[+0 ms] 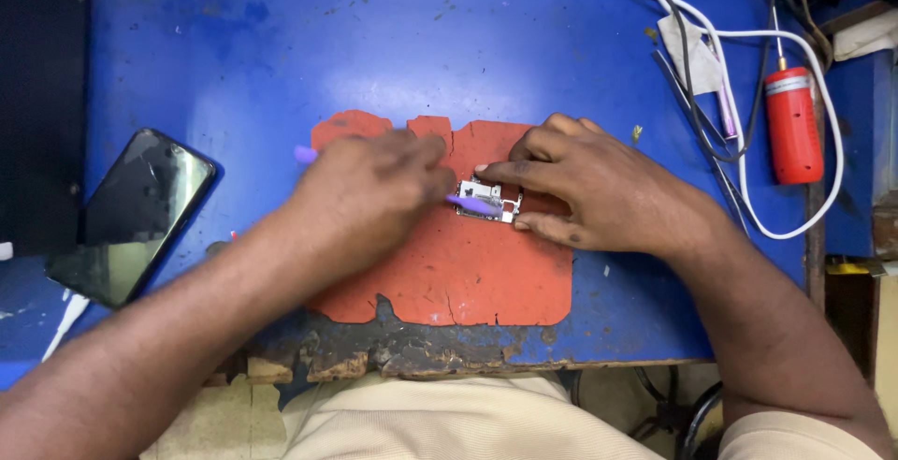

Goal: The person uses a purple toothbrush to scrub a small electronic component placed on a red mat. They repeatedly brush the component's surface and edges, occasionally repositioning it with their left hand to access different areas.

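Observation:
A small silver metal part (pixel 488 200) lies on a worn orange mat (pixel 468 263) in the middle of the blue table. My left hand (pixel 369 193) grips a purple tool (pixel 472 204); its tip rests on the part and its other end sticks out past my knuckles at the left. My right hand (pixel 599 189) pins the part down, forefinger on its top edge and thumb at its lower right corner. The left hand is blurred.
A dark phone (pixel 131 217) lies screen up at the left. At the right are a red cylindrical tool (pixel 793 123), a looping white cable (pixel 823 170) and thin metal tools (pixel 702 114). The blue table's front edge (pixel 449 352) is chipped.

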